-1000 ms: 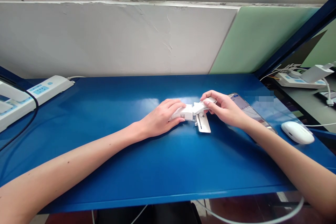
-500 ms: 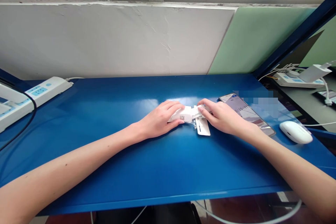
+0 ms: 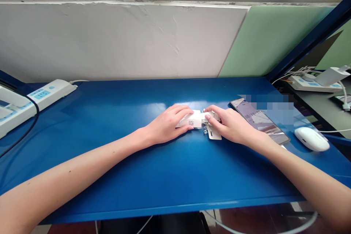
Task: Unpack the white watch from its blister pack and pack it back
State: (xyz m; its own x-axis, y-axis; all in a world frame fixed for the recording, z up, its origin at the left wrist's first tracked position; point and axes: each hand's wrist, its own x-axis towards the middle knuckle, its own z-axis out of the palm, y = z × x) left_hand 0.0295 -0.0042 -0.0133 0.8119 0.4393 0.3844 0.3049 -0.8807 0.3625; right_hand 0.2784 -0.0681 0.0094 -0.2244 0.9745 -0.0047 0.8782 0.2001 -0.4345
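Near the middle of the blue table, my left hand is closed around a small white box with a printed square code on its side. My right hand pinches a small white piece at the box's right end, thumb and forefinger on it. Below the right fingers a flat white card with a dark slot sticks out. Something shiny and clear, too small to make out, lies between the box and the card.
A phone showing a timer lies right of my right hand, with a white rounded case beyond it. A white power strip and black cable are at the left. Another power strip is at the far right.
The card has shifted slightly right and tucked further under my right hand, whose fingers have moved slightly at the box's end. The whole view has shifted slightly.
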